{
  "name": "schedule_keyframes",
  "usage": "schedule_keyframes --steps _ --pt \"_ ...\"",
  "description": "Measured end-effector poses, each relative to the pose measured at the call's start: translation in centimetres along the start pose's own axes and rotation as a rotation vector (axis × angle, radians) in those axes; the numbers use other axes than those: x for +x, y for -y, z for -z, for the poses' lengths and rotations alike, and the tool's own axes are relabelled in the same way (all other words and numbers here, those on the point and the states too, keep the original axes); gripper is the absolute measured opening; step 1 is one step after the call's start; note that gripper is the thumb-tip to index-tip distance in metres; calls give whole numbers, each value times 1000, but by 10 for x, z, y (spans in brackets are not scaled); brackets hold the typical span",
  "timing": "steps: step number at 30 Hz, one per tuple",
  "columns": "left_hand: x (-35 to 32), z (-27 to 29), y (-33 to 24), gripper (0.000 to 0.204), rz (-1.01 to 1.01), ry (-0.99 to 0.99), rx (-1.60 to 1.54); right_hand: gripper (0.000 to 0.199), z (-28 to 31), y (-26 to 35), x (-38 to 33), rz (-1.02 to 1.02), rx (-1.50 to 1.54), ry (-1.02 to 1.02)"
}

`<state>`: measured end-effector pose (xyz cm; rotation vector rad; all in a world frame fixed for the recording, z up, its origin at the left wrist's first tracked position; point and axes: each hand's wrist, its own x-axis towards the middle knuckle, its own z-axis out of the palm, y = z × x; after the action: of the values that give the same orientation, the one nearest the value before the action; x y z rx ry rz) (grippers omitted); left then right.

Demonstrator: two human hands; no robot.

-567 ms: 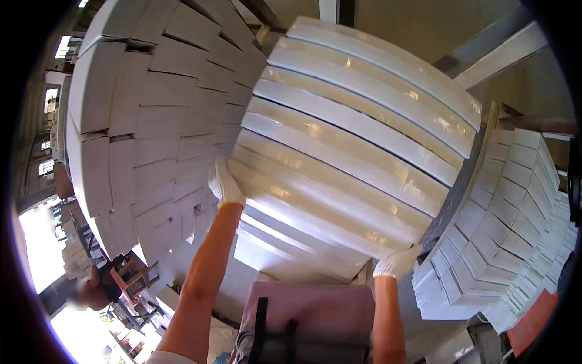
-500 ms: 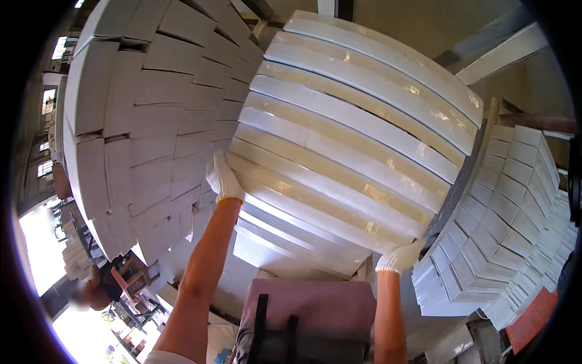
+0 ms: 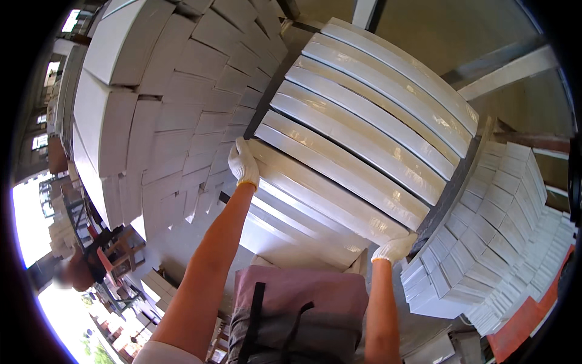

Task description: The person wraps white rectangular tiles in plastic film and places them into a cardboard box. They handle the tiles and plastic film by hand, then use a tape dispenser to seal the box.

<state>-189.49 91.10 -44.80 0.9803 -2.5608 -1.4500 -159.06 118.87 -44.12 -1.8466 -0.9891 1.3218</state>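
Both gloved hands, left (image 3: 244, 162) and right (image 3: 394, 249), grip one long white box (image 3: 327, 194); fingertips hidden behind it

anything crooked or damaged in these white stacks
Nothing stands out. The long white boards lie in even rows, the left hand and right hand grip one board's ends, and the box stacks look orderly.

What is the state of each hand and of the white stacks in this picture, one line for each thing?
Left hand: in a white knit glove, gripping the left end of one long white flat box.
Right hand: in a white knit glove, gripping the right end of that box.
Long white flat box: closed, held at both ends, level with the middle stack.
Middle stack of long white boxes: piled high in flat layers.
Left wall of white boxes: stacked in rows.
Right pile of small white boxes: stacked in rows.
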Motion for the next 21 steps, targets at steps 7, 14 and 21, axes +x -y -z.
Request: schedule_keyframes --steps 7,14,21 --pt "-7 26 4 61 125 119 -14 52 11 9 -28 -164 78 65" --pt "-8 33 3 62 82 191 -87 49 12 29 -39 -219 -30 68" --pt "-4 44 3 59 161 226 -124 41 18 13 -32 -280 98 50"
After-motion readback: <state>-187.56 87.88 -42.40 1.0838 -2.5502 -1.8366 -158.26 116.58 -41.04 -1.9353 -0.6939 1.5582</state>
